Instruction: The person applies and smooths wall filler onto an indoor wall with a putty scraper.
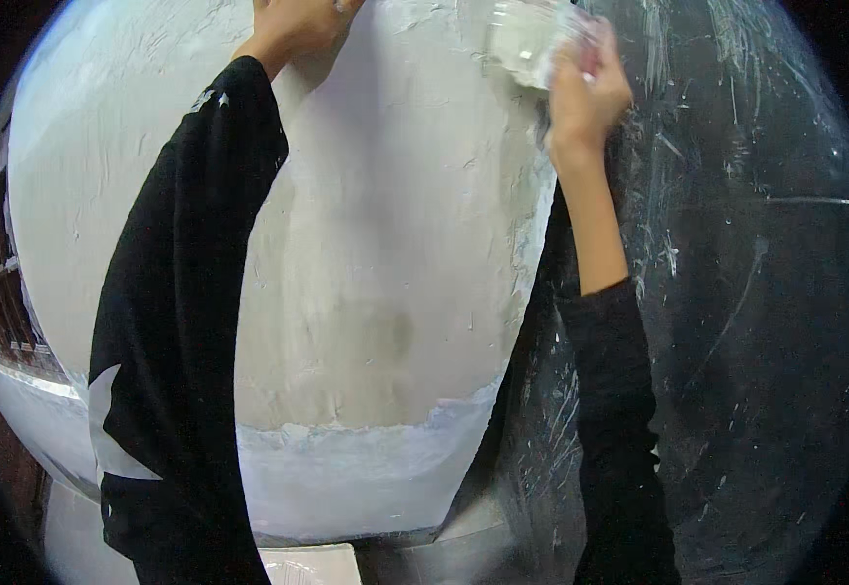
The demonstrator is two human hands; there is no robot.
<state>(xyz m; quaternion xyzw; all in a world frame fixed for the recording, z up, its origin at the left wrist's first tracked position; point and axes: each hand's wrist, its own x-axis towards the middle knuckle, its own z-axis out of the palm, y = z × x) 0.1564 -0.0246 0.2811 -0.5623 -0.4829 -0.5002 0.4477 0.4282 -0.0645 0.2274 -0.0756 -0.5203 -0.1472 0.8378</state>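
White paste coats the panel (395,244), thinning to a bluish band along its lower edge. At the panel's upper right edge, the right hand (588,97) has its grip closed around a pale thing (524,47), perhaps a scraper, though blur hides its shape. The left hand (299,27), partly cut off, is over the panel's upper part, its grip impossible to tell.
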